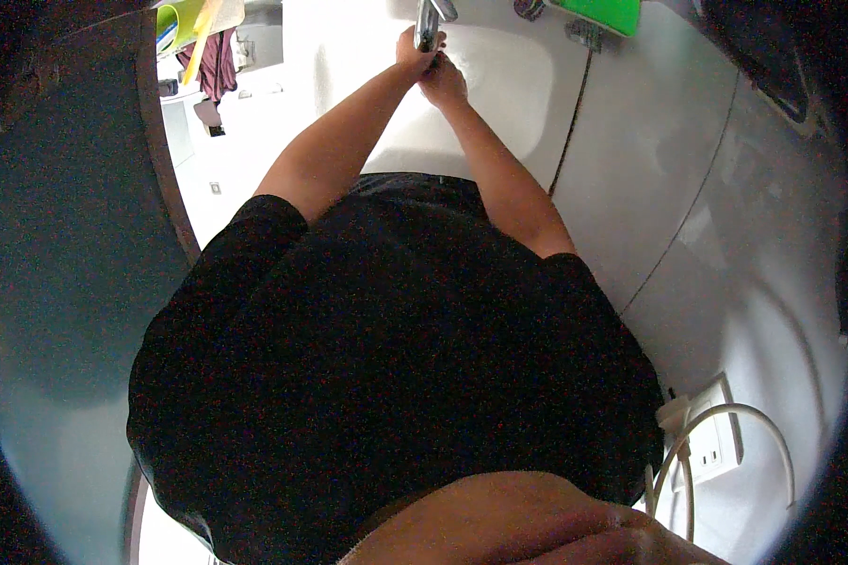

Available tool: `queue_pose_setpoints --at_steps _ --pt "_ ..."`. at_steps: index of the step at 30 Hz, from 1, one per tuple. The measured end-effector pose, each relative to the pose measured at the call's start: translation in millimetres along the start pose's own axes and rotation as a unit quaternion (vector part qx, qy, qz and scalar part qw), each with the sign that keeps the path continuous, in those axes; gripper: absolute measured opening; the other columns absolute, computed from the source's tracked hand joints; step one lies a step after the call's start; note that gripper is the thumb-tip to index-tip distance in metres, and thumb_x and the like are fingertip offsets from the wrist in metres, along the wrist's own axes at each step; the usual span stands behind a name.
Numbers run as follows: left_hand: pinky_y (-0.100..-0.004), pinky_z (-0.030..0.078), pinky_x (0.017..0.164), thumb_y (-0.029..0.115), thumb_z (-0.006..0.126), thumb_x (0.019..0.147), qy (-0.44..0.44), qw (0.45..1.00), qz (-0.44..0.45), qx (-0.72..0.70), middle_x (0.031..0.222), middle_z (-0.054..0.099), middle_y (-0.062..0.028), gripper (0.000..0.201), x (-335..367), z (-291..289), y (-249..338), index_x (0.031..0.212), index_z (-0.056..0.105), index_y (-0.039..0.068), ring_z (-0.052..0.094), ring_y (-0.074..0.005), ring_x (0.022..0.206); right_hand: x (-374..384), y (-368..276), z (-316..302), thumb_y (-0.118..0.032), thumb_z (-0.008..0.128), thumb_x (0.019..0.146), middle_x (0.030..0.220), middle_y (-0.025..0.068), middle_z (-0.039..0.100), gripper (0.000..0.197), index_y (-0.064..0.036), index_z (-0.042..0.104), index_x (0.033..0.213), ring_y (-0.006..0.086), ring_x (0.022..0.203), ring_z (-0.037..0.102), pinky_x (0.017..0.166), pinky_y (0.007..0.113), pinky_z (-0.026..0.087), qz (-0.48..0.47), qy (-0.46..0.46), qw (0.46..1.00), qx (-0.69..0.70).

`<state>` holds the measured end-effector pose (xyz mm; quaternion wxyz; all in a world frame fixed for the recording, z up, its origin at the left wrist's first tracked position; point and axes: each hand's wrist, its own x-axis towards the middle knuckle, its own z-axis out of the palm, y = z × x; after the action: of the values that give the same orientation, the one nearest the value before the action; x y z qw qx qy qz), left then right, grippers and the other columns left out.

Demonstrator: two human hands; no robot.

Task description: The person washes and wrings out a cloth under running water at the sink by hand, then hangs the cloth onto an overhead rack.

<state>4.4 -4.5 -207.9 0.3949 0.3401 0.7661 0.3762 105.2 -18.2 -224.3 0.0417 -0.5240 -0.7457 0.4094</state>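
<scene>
Both hands meet under a chrome faucet (426, 28) at the top of the head view, over a white sink (518, 94). My left hand (408, 52) is partly covered by the spout, and its curled fingertips show just right of the metal. Close against it, slightly nearer and to the right, my right hand (446, 87) has its fingers bent inward. A small dark patch lies between the two hands; whether it is an object or shadow I cannot make out. Running water cannot be made out.
A bright green item (598, 13) sits at the upper right by the pale wall (669, 122). Lower right, a white cable (754, 412) hangs from a wall outlet (716, 433). A dark grey panel (57, 282) stands on the left, with a maroon cloth (219, 71) beyond it.
</scene>
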Motion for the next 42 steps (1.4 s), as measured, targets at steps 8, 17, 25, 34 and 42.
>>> queue_pose_setpoints --at_steps 8,17,25,34,42 --pt "-0.0343 0.055 0.087 0.025 0.067 0.088 -0.356 0.853 -0.176 -0.338 0.118 0.060 -0.0171 0.045 4.5 -48.6 -9.6 0.121 0.048 0.001 0.062 -0.0290 0.106 -42.9 -20.5 -60.0 -0.033 0.065 0.088 0.120 0.0167 0.056 0.054 0.0008 0.046 0.126 0.0336 0.115 0.055 0.096 0.044 0.050 0.233 -0.290 0.520 0.769" --pt "-0.0243 0.045 0.053 0.036 0.073 0.084 -0.348 0.825 -0.302 -0.327 0.070 0.056 0.0039 0.027 -15.7 -32.0 38.4 0.084 0.065 0.010 0.051 -0.0079 0.060 -31.3 -4.2 -26.9 -0.018 0.067 0.086 0.074 0.0010 0.059 0.016 -0.0067 0.055 0.086 0.0091 0.057 0.054 0.047 0.020 0.044 0.206 -0.447 0.405 0.771" --pt "-0.0312 0.051 0.061 0.034 0.078 0.077 -0.167 0.957 -0.185 -0.149 0.070 0.062 -0.0023 0.032 -4.7 -10.4 -1.5 0.086 0.066 0.006 0.061 -0.0135 0.068 -30.3 -29.8 -18.0 -0.029 0.070 0.081 0.073 0.0056 0.062 0.026 -0.0057 0.058 0.083 0.0175 0.061 0.060 0.051 0.033 0.048 0.138 -0.138 0.885 0.423" --pt "-0.0365 0.051 0.082 0.026 0.074 0.079 -0.115 0.953 -0.190 -0.208 0.098 0.067 -0.0079 0.051 -25.5 -29.7 -10.0 0.119 0.056 0.000 0.064 -0.0212 0.094 -48.6 -7.8 -21.4 -0.027 0.073 0.074 0.095 0.0187 0.068 0.051 -0.0098 0.055 0.118 0.0351 0.091 0.066 0.079 0.044 0.053 0.087 0.047 0.993 0.060" --pt "-0.0347 0.049 0.089 0.008 0.060 0.083 -0.055 0.991 -0.012 -0.125 0.117 0.065 -0.0058 0.035 -68.9 -87.8 33.0 0.118 0.064 0.009 0.061 -0.0202 0.104 -87.4 56.3 -48.7 -0.015 0.074 0.074 0.076 0.0026 0.062 0.029 -0.0058 0.060 0.098 0.0149 0.057 0.061 0.056 0.029 0.051 0.213 -0.030 0.895 0.390"
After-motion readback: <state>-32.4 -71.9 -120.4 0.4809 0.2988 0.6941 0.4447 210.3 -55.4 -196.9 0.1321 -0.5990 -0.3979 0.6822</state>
